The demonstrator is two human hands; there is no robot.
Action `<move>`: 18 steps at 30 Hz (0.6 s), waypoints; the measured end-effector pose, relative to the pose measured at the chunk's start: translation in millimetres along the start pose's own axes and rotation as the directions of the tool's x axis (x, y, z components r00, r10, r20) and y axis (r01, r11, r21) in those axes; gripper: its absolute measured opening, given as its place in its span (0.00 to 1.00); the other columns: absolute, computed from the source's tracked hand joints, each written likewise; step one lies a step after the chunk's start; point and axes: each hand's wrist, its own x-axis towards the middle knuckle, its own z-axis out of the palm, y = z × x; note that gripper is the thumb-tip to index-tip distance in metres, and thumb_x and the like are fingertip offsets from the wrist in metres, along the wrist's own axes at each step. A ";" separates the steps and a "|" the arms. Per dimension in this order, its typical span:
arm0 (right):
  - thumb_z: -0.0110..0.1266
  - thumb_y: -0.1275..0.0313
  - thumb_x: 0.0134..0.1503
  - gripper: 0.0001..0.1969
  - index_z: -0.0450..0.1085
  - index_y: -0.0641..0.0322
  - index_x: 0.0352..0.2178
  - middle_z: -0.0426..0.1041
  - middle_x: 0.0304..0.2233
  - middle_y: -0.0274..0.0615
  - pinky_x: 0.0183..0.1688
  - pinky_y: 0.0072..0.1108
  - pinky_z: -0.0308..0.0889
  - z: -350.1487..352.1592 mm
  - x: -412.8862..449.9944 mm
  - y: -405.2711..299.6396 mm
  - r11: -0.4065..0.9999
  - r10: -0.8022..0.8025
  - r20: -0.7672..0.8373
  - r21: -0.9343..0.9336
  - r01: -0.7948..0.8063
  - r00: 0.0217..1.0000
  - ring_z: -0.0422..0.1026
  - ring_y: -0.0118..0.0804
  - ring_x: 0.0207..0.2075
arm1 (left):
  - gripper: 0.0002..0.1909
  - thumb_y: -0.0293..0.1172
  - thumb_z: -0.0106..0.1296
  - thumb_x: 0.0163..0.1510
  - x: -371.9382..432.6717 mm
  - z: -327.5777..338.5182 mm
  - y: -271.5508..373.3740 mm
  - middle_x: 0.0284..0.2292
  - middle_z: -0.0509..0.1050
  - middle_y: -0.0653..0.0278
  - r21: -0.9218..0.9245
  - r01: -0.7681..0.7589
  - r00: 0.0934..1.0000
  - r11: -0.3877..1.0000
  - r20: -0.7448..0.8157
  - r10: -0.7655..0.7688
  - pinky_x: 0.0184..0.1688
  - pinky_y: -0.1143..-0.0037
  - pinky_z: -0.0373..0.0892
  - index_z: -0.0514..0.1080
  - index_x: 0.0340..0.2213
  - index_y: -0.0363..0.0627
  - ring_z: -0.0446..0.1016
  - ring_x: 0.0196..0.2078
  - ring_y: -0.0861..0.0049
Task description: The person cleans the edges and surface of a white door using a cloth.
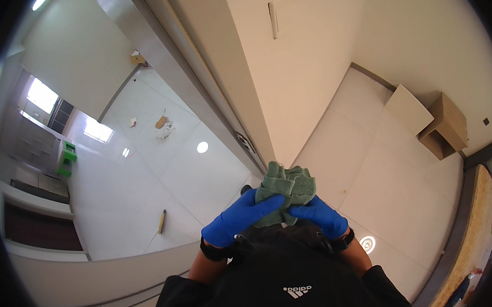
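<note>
A crumpled green cloth (288,184) is bunched up in front of my chest, held between both hands. My left hand (239,217), in a blue glove, grips the cloth's left side with the thumb lying across it. On the right side my right hand (322,217), gloved in the same blue, grips the cloth's lower edge; the fingers of both hands are mostly hidden beneath the folds. Just beyond the cloth stands the end of a door frame (245,143) with a metal latch plate set in its edge.
Left of the frame, debris (165,128) and a yellow-handled tool (162,222) lie on the glossy tiled floor, with a green object (66,158) farther off. At right, a white panel (409,109) leans by a wooden box (444,126); a long wooden board (471,241) lies nearer.
</note>
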 end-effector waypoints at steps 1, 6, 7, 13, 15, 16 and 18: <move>0.55 0.71 0.53 0.27 0.57 0.60 0.54 0.66 0.50 0.39 0.52 0.23 0.61 5.7 0.2 -2.7 0.999 0.035 -0.043 0.025 -0.034 0.998 0.65 0.32 0.50 | 0.22 0.39 0.52 0.54 -1.7 -2.8 -1.7 0.41 0.72 0.63 0.011 0.006 1.000 1.000 -0.011 -0.006 0.45 0.80 0.65 0.67 0.47 0.39 0.70 0.43 0.80; 0.51 0.73 0.56 0.19 0.63 0.64 0.50 0.68 0.48 0.39 0.52 0.24 0.61 10.9 -0.3 7.0 0.998 0.005 -0.176 0.057 0.006 0.984 0.66 0.30 0.49 | 0.22 0.39 0.55 0.52 -4.1 -19.7 -10.4 0.40 0.73 0.62 0.320 0.068 0.997 0.945 0.000 -0.072 0.45 0.78 0.66 0.68 0.45 0.38 0.71 0.42 0.78; 0.50 0.73 0.57 0.18 0.63 0.65 0.49 0.69 0.47 0.38 0.52 0.24 0.61 14.4 -0.1 4.0 0.999 0.032 -0.194 0.004 -0.032 0.980 0.66 0.29 0.49 | 0.22 0.38 0.55 0.51 -4.6 -22.0 -9.6 0.40 0.73 0.60 0.365 -0.013 0.999 0.931 0.054 -0.007 0.45 0.78 0.66 0.68 0.45 0.37 0.71 0.42 0.78; 0.52 0.80 0.50 0.12 0.75 0.59 0.37 0.62 0.54 0.48 0.54 0.27 0.59 26.6 15.3 -9.3 0.858 -0.461 0.086 -0.212 0.468 0.883 0.63 0.42 0.54 | 0.24 0.18 0.56 0.42 -3.6 -49.1 18.1 0.43 0.73 0.56 0.627 -0.180 0.981 0.758 0.174 0.089 0.49 0.75 0.66 0.70 0.45 0.41 0.71 0.46 0.72; 0.50 0.81 0.49 0.11 0.78 0.56 0.29 0.57 0.57 0.51 0.57 0.30 0.56 36.2 18.2 -19.4 0.835 -0.404 0.100 -0.365 0.411 0.909 0.59 0.47 0.58 | 0.25 0.16 0.52 0.41 0.6 -61.9 21.6 0.42 0.74 0.58 0.612 -0.317 0.945 0.725 0.274 0.181 0.49 0.75 0.66 0.70 0.44 0.42 0.71 0.46 0.71; 0.50 0.78 0.49 0.12 0.76 0.57 0.35 0.56 0.58 0.51 0.58 0.30 0.55 38.0 23.7 -16.2 0.827 -0.436 0.119 -0.336 0.450 0.892 0.57 0.46 0.58 | 0.26 0.13 0.49 0.39 4.7 -69.3 23.9 0.41 0.74 0.59 0.581 -0.435 0.897 0.688 0.352 0.268 0.49 0.74 0.66 0.71 0.44 0.43 0.71 0.47 0.70; 0.51 0.75 0.50 0.15 0.73 0.58 0.41 0.55 0.58 0.50 0.59 0.31 0.53 50.0 31.7 -19.0 0.811 -0.482 0.105 -0.321 0.488 0.870 0.56 0.45 0.59 | 0.27 0.12 0.49 0.38 11.6 -84.0 33.4 0.42 0.74 0.59 0.577 -0.459 0.886 0.676 0.355 0.299 0.49 0.74 0.66 0.71 0.44 0.43 0.71 0.48 0.69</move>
